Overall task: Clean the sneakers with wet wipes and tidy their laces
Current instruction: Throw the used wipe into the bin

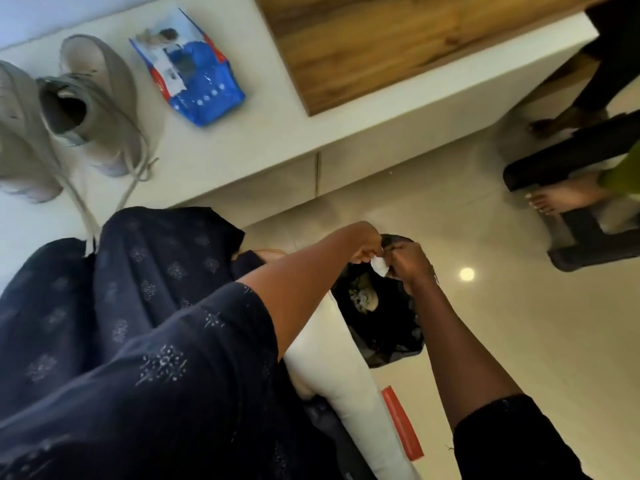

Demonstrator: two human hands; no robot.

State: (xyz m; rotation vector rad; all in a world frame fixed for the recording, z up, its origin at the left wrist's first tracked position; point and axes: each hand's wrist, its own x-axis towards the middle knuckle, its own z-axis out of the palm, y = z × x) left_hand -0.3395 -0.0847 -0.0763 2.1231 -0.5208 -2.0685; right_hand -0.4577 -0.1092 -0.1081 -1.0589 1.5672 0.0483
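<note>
Two beige sneakers (97, 109) (17, 140) stand on a white ledge (277, 126) at the upper left, their loose laces (135, 174) trailing over its edge. Beside them lies a blue pack of wet wipes (194, 74). Lower down, over the floor, my left hand (363, 247) pinches a crumpled white wipe (380, 264). My right hand (412, 265) grips the rim of a black rubbish bag (381, 327) right next to the wipe. The bag hangs open below both hands, with some waste visible inside.
A wooden panel (381, 39) tops the ledge on the right. Other people's feet (568, 199) and dark legs are at the far right on the glossy tiled floor (502, 341). A white cushion (346, 393) and a red strip (401, 424) lie below the bag.
</note>
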